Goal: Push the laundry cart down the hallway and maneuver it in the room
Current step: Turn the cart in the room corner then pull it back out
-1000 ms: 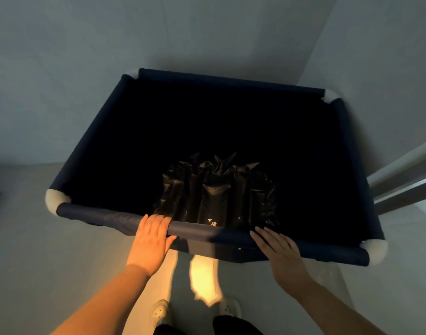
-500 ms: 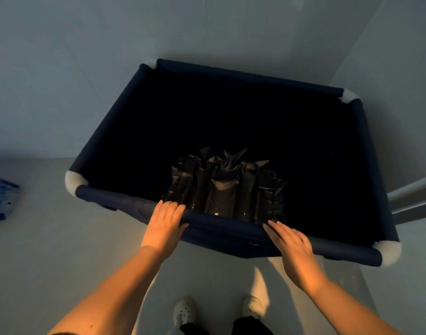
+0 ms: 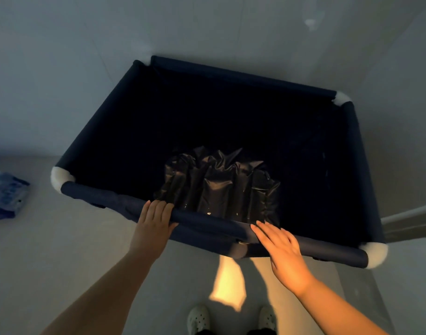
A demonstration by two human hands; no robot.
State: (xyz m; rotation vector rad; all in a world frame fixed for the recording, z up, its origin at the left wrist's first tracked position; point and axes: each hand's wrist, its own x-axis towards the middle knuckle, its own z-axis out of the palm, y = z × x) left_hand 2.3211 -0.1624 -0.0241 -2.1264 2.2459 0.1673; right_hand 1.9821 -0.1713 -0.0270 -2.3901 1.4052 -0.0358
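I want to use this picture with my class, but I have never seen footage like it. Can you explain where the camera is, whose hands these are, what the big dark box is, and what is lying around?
There is no machine here. A person wears a wide-angle camera on the head, looking down, so you see their own arms and white shoes.

The big box is a dark navy fabric laundry cart with white corner pieces. Inside lies a crumpled black plastic bag.

The left hand curls its fingers over the near rail. The right hand lies flat and open on the same rail, pressing rather than gripping.

On the pale floor to the left lies a blue plastic package. Grey walls stand beyond the cart.
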